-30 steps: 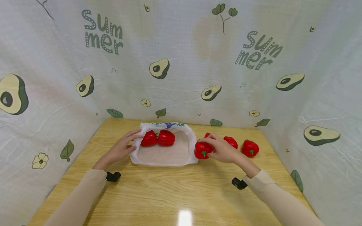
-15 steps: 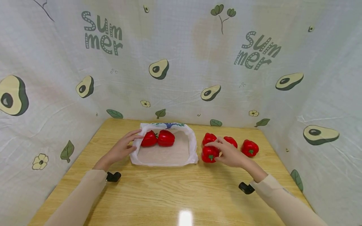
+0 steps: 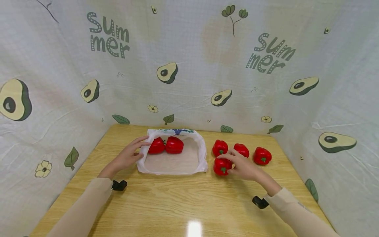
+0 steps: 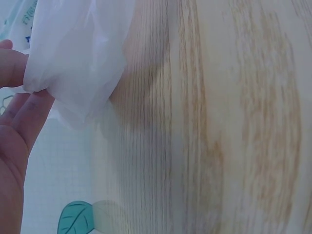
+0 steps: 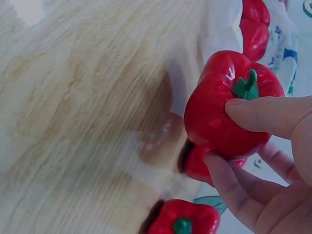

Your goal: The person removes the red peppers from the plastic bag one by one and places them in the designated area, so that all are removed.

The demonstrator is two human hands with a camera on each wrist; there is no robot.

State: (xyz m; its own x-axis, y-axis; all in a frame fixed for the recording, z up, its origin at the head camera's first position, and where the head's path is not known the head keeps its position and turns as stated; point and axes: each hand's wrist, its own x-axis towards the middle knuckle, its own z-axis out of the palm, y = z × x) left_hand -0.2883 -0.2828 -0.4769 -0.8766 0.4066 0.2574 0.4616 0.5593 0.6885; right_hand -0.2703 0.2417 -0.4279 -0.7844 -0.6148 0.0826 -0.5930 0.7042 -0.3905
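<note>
My right hand (image 3: 241, 164) grips a glossy red bell pepper (image 3: 221, 167) to the right of the bag. In the right wrist view, the thumb presses beside the green stem of this bell pepper (image 5: 219, 119) while other fingers support it from the opposite side. At the left side of a white plastic bag (image 3: 202, 154), my left hand (image 3: 127, 156) holds the bag's rim. The left wrist view has the thin bag (image 4: 83, 53) between thumb and fingers. Inside the open bag lie two red bell peppers (image 3: 174, 145), side by side near its left back.
Three more bell peppers stand on the wooden table at the right: one (image 3: 220, 147) behind the held pepper, one (image 3: 241, 150) beyond the right hand, and one (image 3: 262, 156) farthest right. A patterned cloth (image 3: 192, 92) encloses the back and sides.
My right hand has moved right and slightly nearer to me with the bell pepper, away from the bag's right edge. The left hand and the bag have stayed in place.
</note>
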